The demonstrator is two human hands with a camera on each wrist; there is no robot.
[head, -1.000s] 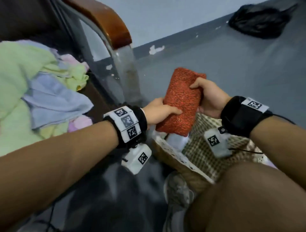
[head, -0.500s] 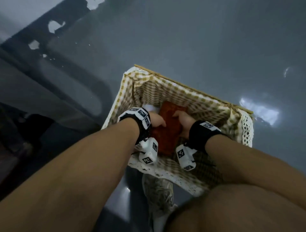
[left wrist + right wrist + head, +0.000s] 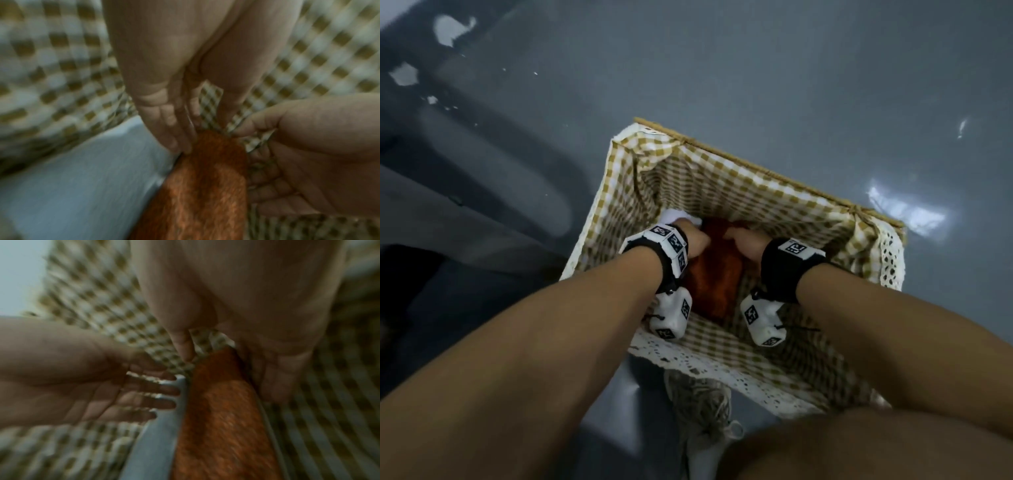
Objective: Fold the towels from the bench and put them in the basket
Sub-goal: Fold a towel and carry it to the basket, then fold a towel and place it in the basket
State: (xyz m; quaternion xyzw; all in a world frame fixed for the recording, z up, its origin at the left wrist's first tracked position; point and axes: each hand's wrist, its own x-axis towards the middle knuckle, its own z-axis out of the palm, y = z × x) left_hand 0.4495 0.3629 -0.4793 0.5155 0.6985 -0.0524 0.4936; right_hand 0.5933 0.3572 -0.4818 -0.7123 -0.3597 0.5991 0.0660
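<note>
A folded orange towel (image 3: 714,277) lies in the basket (image 3: 756,163), which has a checked cloth lining, next to a pale folded towel (image 3: 676,216). Both my hands are down inside the basket. My left hand (image 3: 693,240) lies along the orange towel's left edge with straight fingers (image 3: 172,129), between it and the pale towel (image 3: 82,178). My right hand (image 3: 743,241) lies flat against the right side of the orange towel (image 3: 222,418), fingers (image 3: 273,382) straight. Neither hand curls round the towel. Both wrist views are blurred.
The basket stands on a glossy grey floor (image 3: 791,68). A dark bench frame (image 3: 482,164) runs along the left. My shoe (image 3: 702,404) sits just in front of the basket's lace-trimmed near edge, and my knee (image 3: 876,445) fills the lower right.
A second ago both hands held the orange towel in the air beside the bench. They carried it down into the basket, and the fingers now lie straight along its sides.
</note>
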